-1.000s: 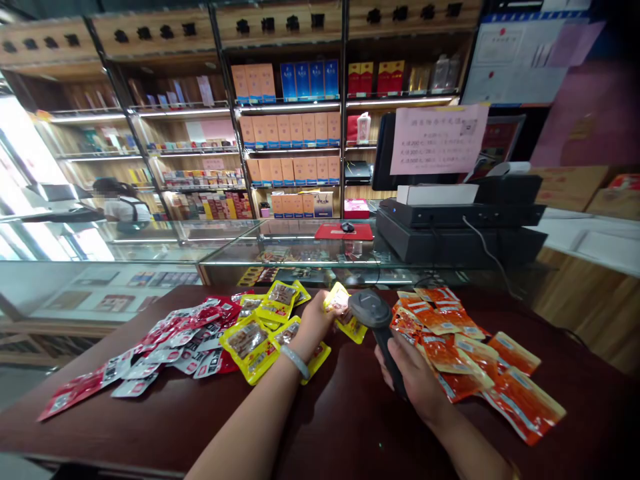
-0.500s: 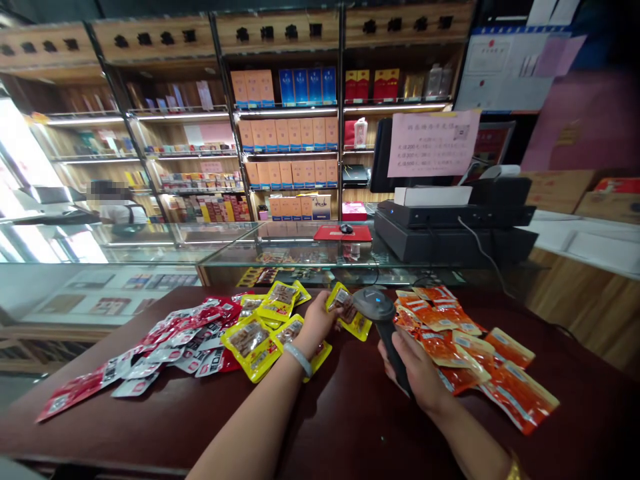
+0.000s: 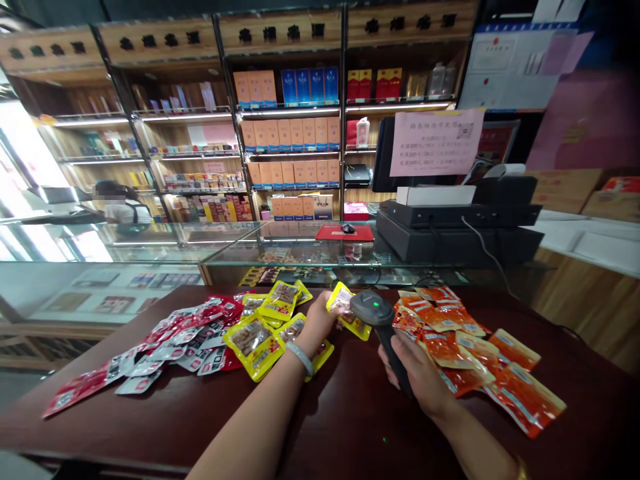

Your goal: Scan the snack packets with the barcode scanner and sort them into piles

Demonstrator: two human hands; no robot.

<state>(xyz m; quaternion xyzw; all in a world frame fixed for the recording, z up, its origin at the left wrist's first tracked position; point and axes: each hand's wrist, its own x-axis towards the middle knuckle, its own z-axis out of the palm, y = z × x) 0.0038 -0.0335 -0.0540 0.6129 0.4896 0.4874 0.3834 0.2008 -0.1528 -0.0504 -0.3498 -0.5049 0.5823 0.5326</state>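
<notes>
My left hand (image 3: 323,320) pinches a yellow snack packet (image 3: 359,328) by its left edge, a little above the dark red table. My right hand (image 3: 417,367) is wrapped round the handle of a black barcode scanner (image 3: 373,308). The scanner's head is tipped toward the packet and covers part of it; a green light glows on top. Beside my left wrist lies a pile of yellow snack packets (image 3: 254,343). Further left are red and silver packets (image 3: 187,340) in a spread heap. Orange snack packets (image 3: 465,337) lie to the right of the scanner.
Behind the table (image 3: 345,427) runs a glass display counter (image 3: 285,250) with a red mouse mat (image 3: 327,233) on it. A black cash register (image 3: 457,230) stands at the right. Boxed goods fill the back shelves (image 3: 295,173). A person (image 3: 125,210) is at the far left.
The scanner's light has turned from blue to green, and a bright glow now falls on the held packet. The scanner head has shifted slightly left toward it. Both hands keep their holds.
</notes>
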